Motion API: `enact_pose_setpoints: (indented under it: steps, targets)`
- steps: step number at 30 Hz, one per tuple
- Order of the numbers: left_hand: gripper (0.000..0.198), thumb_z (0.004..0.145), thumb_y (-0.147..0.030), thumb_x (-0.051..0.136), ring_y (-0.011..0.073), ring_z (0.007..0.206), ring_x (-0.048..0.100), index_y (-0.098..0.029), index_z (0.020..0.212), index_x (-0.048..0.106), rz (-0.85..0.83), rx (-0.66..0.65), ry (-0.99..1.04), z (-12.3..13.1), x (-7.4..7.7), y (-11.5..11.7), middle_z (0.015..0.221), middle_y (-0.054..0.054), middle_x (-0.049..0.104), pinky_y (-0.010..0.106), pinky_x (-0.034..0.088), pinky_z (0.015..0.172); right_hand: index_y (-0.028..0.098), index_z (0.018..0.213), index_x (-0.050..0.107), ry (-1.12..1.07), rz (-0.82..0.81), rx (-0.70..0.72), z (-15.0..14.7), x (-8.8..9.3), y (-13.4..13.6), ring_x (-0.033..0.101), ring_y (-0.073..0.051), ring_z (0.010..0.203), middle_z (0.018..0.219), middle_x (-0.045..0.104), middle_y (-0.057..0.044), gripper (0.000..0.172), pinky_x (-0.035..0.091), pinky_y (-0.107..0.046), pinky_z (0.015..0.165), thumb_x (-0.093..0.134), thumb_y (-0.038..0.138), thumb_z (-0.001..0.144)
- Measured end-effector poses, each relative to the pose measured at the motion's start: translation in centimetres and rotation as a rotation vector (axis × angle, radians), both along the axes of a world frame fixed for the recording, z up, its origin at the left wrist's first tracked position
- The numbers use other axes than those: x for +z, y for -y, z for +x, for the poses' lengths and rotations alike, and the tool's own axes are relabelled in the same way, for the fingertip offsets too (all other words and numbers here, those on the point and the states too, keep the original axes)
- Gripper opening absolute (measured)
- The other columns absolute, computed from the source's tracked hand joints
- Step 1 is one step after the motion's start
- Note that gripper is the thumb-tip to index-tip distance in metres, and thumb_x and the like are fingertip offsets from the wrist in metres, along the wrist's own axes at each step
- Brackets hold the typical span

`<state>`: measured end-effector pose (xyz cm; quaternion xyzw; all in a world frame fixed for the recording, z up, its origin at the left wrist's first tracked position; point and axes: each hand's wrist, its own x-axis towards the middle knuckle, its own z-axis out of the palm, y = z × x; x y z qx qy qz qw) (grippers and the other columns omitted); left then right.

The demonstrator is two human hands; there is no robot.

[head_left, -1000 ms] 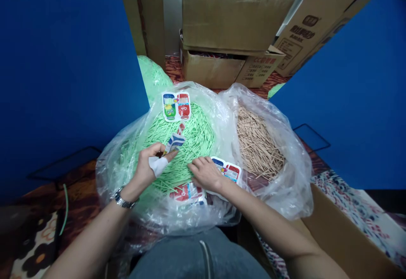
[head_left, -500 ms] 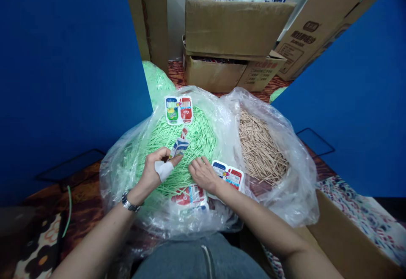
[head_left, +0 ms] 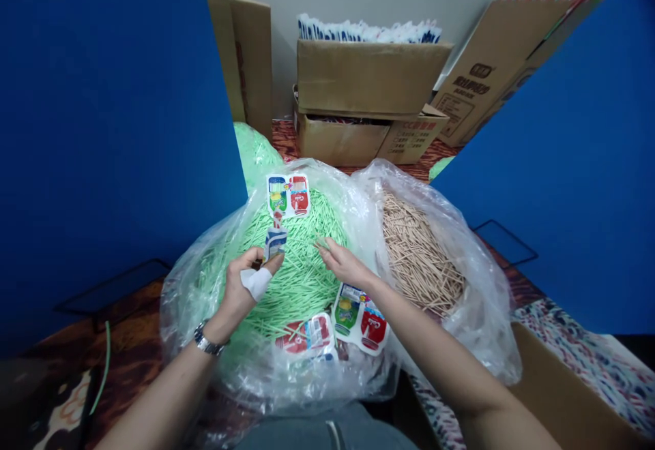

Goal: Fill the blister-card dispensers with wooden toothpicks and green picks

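Observation:
My left hand (head_left: 249, 274), with a white strip round the thumb area, grips a small blue, white and red printed packet (head_left: 276, 240) upright over a heap of thin green sticks (head_left: 301, 286). My right hand (head_left: 345, 262) is closed in a pinch above the right side of the heap, on what look like a few thin green sticks (head_left: 321, 242); their number is unclear. The heap fills a clear plastic bag (head_left: 205, 232). Printed cards with jar pictures lie on it: a card at the top (head_left: 288, 195), a card by my right forearm (head_left: 359, 319) and a partly covered card (head_left: 310, 336).
A second clear bag holds brown sticks (head_left: 419, 252) on the right. Cardboard boxes (head_left: 371, 78) stand stacked at the back, the upper one full of packets. Blue panels (head_left: 112, 109) flank both sides. An open carton (head_left: 568, 395) with printed packets sits at lower right.
My right hand has risen from the green heap with its fingers pinched. My left hand still holds the packet, now more upright. The view has tilted up, and the right-hand card shows more fully.

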<state>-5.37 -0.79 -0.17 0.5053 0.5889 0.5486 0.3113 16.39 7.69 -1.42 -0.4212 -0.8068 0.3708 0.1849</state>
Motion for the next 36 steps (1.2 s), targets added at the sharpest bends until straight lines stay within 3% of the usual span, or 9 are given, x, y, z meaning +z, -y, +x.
enact_pose_setpoints:
  steps: [3, 6, 9, 11, 16, 21, 29, 36]
  targets:
    - [0.034, 0.074, -0.040, 0.069, 0.0090, 0.049, 0.034, -0.018, 0.060, 0.047, -0.010, -0.009, 0.033, 0.2, -0.1, 0.1, 0.056, -0.005, 0.040, 0.022, 0.025, 0.047, 0.019, 0.081, 0.047, -0.404, -0.380, -0.089, -0.2, -0.2, -0.1, 0.048, -0.009, 0.052, 0.062, 0.048, 0.006, 0.031, 0.044, -0.022, 0.052, 0.040, 0.047, 0.093]
    - [0.031, 0.076, -0.041, 0.067, 0.0101, 0.053, 0.038, -0.017, 0.064, 0.052, -0.030, -0.037, 0.047, 0.6, -0.3, 0.3, 0.060, -0.003, 0.046, 0.022, 0.030, 0.050, 0.017, 0.082, 0.051, -0.631, -0.662, -0.176, -0.4, 0.1, 0.4, 0.048, -0.007, 0.053, 0.068, 0.052, 0.005, 0.038, 0.040, -0.020, 0.047, 0.059, 0.055, 0.080]
    - [0.028, 0.076, -0.038, 0.067, 0.0107, 0.056, 0.041, -0.016, 0.066, 0.053, -0.038, -0.057, 0.040, 0.9, -0.9, 0.6, 0.063, -0.002, 0.049, 0.022, 0.032, 0.052, 0.018, 0.089, 0.055, -0.858, -0.895, -0.272, -0.4, 0.9, 1.0, 0.043, -0.005, 0.050, 0.065, 0.048, 0.008, 0.042, 0.034, -0.017, 0.045, 0.075, 0.050, 0.068]
    - [0.028, 0.076, -0.036, 0.068, 0.0101, 0.055, 0.040, -0.016, 0.064, 0.052, -0.042, -0.071, 0.020, 1.3, -1.2, 0.8, 0.062, -0.003, 0.048, 0.021, 0.031, 0.051, 0.019, 0.091, 0.057, -0.952, -0.927, -0.297, -0.4, 1.8, 1.2, 0.043, -0.004, 0.051, 0.064, 0.046, 0.008, 0.042, 0.033, -0.017, 0.046, 0.078, 0.045, 0.066]
    - [0.033, 0.078, -0.034, 0.066, 0.0087, 0.052, 0.033, -0.018, 0.060, 0.044, -0.017, -0.097, -0.137, 2.4, -1.5, 1.4, 0.057, -0.006, 0.036, 0.021, 0.028, 0.049, 0.020, 0.086, 0.054, -1.138, -0.736, -0.308, -1.1, 5.6, 1.7, 0.048, -0.006, 0.057, 0.069, 0.052, 0.006, 0.034, 0.037, -0.018, 0.051, 0.075, 0.042, 0.071]
    - [0.025, 0.083, -0.030, 0.061, 0.0103, 0.055, 0.038, -0.018, 0.066, 0.048, 0.097, -0.118, -0.316, 3.3, -2.2, 1.6, 0.061, -0.004, 0.043, 0.022, 0.030, 0.054, 0.024, 0.089, 0.048, -1.242, -0.381, -0.261, -2.6, 9.1, 2.8, 0.050, -0.007, 0.058, 0.068, 0.049, 0.007, 0.026, 0.039, -0.020, 0.054, 0.062, 0.045, 0.084]
    - [0.018, 0.086, -0.022, 0.056, 0.0113, 0.058, 0.042, -0.018, 0.070, 0.049, 0.156, -0.158, -0.341, 4.0, -2.4, 1.7, 0.064, -0.003, 0.047, 0.023, 0.031, 0.057, 0.023, 0.086, 0.044, -1.051, -0.087, -0.192, -4.6, 8.0, 4.5, 0.049, -0.008, 0.057, 0.071, 0.048, 0.005, 0.021, 0.043, -0.024, 0.058, 0.044, 0.042, 0.095]
    - [0.022, 0.087, -0.025, 0.055, 0.0116, 0.057, 0.041, -0.018, 0.068, 0.045, 0.158, -0.167, -0.333, 4.3, -1.7, 1.9, 0.063, -0.003, 0.045, 0.024, 0.030, 0.057, 0.024, 0.086, 0.041, -1.034, 0.034, -0.278, -4.3, 8.0, 4.0, 0.048, -0.009, 0.058, 0.071, 0.046, 0.005, 0.020, 0.043, -0.024, 0.058, 0.041, 0.042, 0.095]
